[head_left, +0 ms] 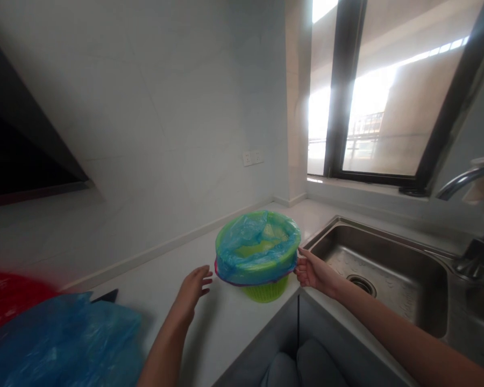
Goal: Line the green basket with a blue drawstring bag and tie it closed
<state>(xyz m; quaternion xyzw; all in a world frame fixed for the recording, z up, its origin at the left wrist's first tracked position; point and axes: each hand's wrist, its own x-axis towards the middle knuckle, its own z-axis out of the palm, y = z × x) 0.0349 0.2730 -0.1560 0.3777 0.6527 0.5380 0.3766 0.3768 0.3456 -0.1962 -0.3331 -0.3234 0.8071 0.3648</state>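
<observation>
Hold the green basket [266, 293], likely light, beside the sink [403, 285] by its rim [262, 266], through the soft, maybe slippery blue cover [242, 274], with left hand [194, 286] spread apart and right hand [313, 271] touching, hard to tell if pinching.

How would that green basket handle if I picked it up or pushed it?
The basket looks like thin molded plastic, so probably light and fairly stiff. It's wider at the top than below, so a high push might tip it. The blue cover is wrinkled film, likely floppy and perhaps slippery.
</observation>
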